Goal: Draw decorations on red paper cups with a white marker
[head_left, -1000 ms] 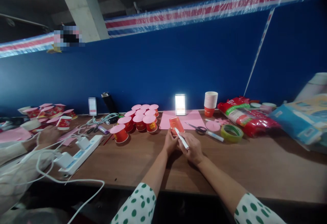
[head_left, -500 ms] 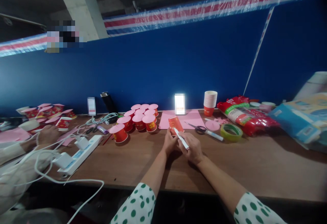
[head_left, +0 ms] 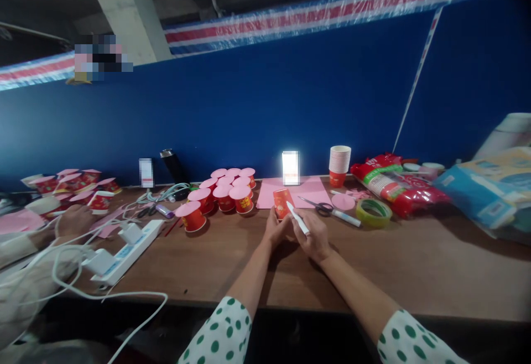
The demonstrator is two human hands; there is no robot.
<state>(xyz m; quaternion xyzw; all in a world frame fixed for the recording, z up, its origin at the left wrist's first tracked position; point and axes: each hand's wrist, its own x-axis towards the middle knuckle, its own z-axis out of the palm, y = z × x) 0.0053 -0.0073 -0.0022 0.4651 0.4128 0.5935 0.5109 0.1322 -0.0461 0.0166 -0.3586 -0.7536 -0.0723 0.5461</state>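
Brown table (head_left: 415, 275) fills the lower frame, pink paper sheet (head_left: 309, 190) at centre. Cluster of pink-topped red cups (head_left: 226, 190) centre-left. Just below centre, my left hand (head_left: 277, 229) grips a red cup (head_left: 282, 202), tilted; my right hand (head_left: 316, 238) grips a white pen (head_left: 297, 218), tip at the cup.

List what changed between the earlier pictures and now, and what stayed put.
Little changed. The left hand keeps its grip on the red paper cup and the right hand keeps the white pen; the pen's tip has moved slightly closer against the cup. Nothing was picked up or let go. The scissors, tape roll and pink-topped cups stayed put.
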